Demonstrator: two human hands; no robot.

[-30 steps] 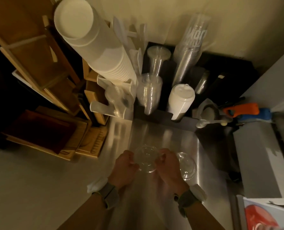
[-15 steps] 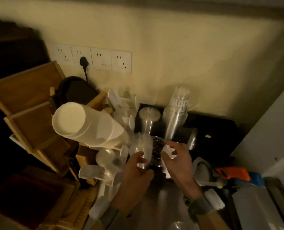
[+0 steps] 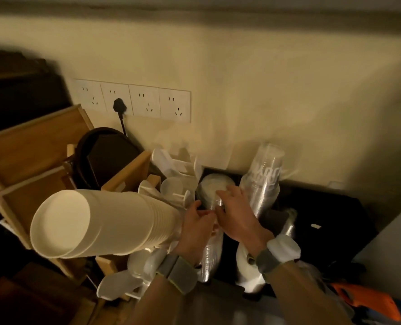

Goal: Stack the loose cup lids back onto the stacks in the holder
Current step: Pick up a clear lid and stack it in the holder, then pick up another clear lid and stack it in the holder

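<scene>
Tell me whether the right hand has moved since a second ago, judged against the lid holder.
Yes. The right hand has gone from the steel counter, in front of the black holder, up to the top of the clear lid stack in it.

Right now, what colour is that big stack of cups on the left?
White or cream, best seen in the head view: paper cup stack.

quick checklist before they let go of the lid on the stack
1. Both hands at the clear lid stack: ok, left hand and right hand meet there.
2. Lid seated flat: cannot tell, fingers cover it and the picture is blurred.
3. Stack standing in the black holder: ok.
4. Clear cup stack untouched: cannot tell, the right hand is very near.
5. White cup stack clear of the left hand: ok.
</scene>
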